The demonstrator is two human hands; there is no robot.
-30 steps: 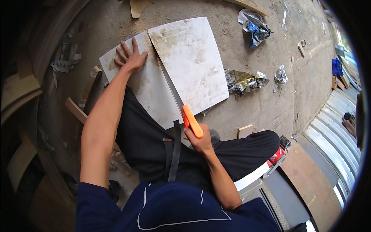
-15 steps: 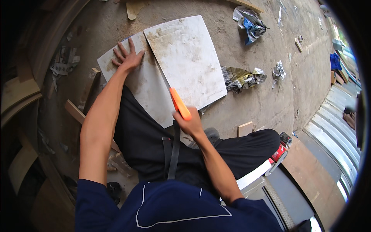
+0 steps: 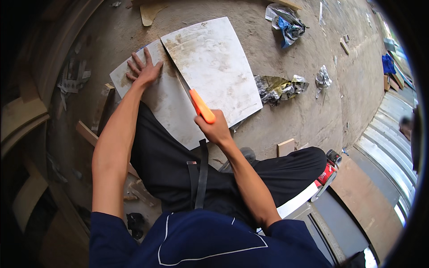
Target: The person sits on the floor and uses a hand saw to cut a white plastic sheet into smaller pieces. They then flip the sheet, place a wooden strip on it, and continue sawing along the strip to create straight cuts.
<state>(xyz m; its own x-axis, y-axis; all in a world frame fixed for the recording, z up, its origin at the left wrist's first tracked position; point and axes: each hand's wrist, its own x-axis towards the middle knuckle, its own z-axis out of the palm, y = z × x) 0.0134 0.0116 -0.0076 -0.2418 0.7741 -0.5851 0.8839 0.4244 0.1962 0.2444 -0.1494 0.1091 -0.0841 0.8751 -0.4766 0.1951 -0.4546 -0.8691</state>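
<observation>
A stained white board (image 3: 214,67) lies in front of me, with a dark slit running along it from the far edge towards me. The part right of the slit sits slightly above the left part. My right hand (image 3: 217,128) is closed round the orange handle of a hand saw (image 3: 202,106). The saw's narrow blade points away from me and lies along the slit; how deep it sits cannot be seen. On the board's left part, my left hand (image 3: 145,72) rests flat with fingers spread, near the far end of the slit.
Crumpled foil-like wrappers (image 3: 281,89) lie right of the board, and a blue and grey crumpled sheet (image 3: 288,29) lies farther off. Wood offcuts (image 3: 286,147) are scattered on the dirty floor. Curved wooden pieces (image 3: 22,114) stand at the left, and corrugated metal sheets (image 3: 386,138) at the right.
My right hand has pushed the saw forward and slightly left along the slit. My left hand stays spread on the board, which appears slightly farther left.
</observation>
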